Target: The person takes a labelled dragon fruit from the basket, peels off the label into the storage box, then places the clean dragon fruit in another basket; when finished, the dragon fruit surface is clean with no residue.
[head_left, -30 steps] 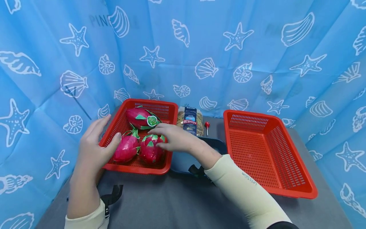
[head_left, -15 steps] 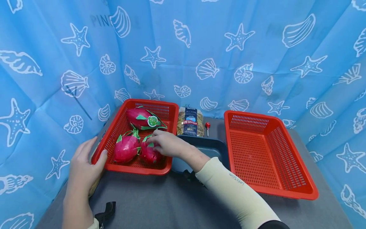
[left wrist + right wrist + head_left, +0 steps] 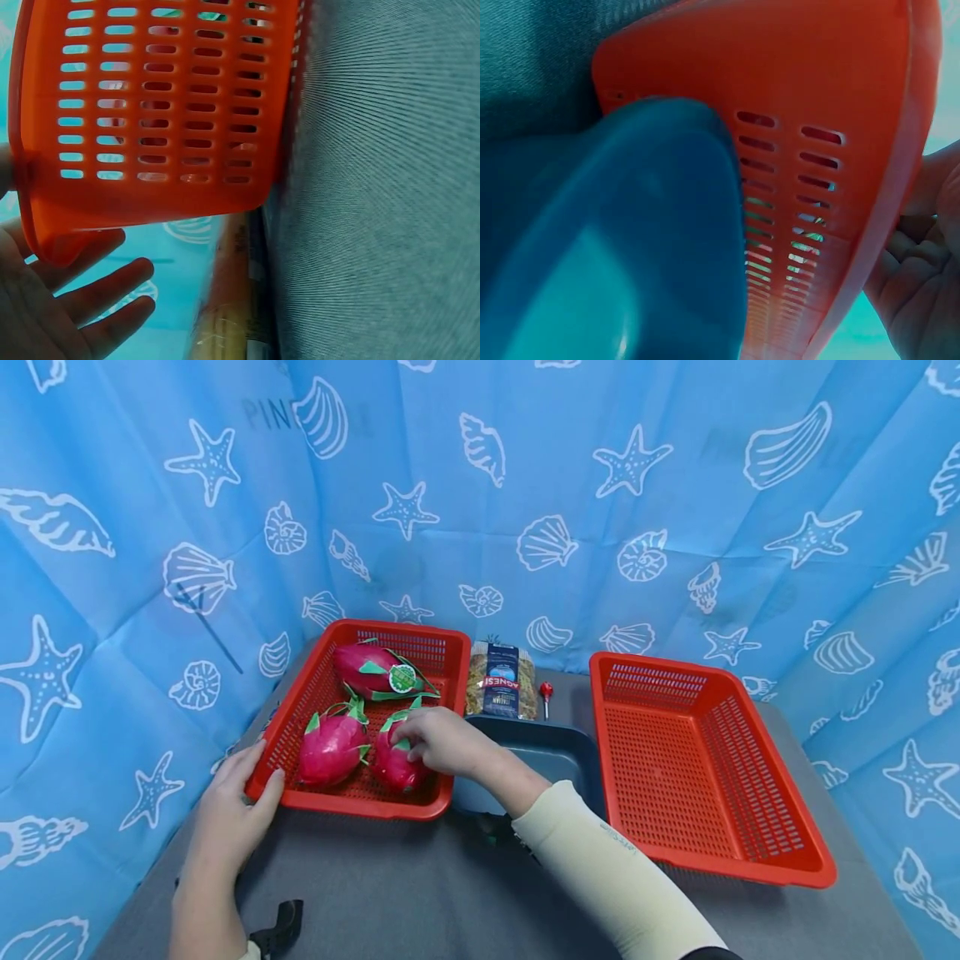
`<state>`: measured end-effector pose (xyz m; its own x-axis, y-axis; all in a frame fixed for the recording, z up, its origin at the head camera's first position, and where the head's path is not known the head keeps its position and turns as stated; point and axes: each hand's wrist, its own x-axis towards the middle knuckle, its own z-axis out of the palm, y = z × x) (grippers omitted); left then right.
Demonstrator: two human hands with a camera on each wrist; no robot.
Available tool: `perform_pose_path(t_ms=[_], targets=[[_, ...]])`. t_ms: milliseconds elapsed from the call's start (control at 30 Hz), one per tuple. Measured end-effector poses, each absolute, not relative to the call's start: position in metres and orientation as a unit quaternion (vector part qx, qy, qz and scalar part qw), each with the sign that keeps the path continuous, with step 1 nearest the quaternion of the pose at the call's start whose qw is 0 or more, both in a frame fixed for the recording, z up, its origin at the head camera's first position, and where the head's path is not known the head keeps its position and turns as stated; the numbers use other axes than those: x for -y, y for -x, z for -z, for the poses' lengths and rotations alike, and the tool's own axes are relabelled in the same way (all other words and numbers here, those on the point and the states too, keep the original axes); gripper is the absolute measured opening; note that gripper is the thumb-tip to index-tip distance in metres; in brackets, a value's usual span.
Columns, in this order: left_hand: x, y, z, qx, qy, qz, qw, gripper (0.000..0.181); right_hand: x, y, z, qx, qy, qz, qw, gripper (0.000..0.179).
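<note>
Three pink dragon fruits with green scales lie in the left red basket [image 3: 279, 727]. My right hand [image 3: 442, 739] reaches over its right rim and grips the front right dragon fruit [image 3: 392, 768] with curled fingers. Beside that one lies the front left dragon fruit [image 3: 330, 752], and behind them the back dragon fruit [image 3: 365, 664] carries a green round label. At the basket's front left corner my left hand [image 3: 232, 810] touches the rim. Its fingers [image 3: 112, 300] extend straight and spread outside the corner in the left wrist view.
A dark blue tray [image 3: 551, 745] stands between the baskets. Behind it are a pasta bag [image 3: 501, 681] and a red lollipop [image 3: 546, 693]. The right red basket [image 3: 652, 768] holds nothing. A clear package [image 3: 225, 307] lies near the left hand. Blue curtain [image 3: 480, 485] surrounds the grey table.
My right hand has come down onto the front right dragon fruit, which has turned slightly. My left hand has moved down and back towards me, then onto the basket's corner.
</note>
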<state>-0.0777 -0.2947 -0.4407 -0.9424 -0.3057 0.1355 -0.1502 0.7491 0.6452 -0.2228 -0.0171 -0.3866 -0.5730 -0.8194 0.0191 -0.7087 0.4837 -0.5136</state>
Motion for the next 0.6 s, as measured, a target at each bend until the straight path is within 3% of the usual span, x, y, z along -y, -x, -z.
perform_pose_path(t_ms=[200,600], targets=[[0.294,0.078,0.445,0.926,-0.120,0.335,0.129,0.069,0.008,0.218,0.385,-0.852,0.433,0.275,0.108,0.028],[0.294,0.078,0.449,0.929,-0.119,0.321,0.139,0.071,-0.011,0.191,0.366,-0.829,0.434,0.351,0.025,0.026]])
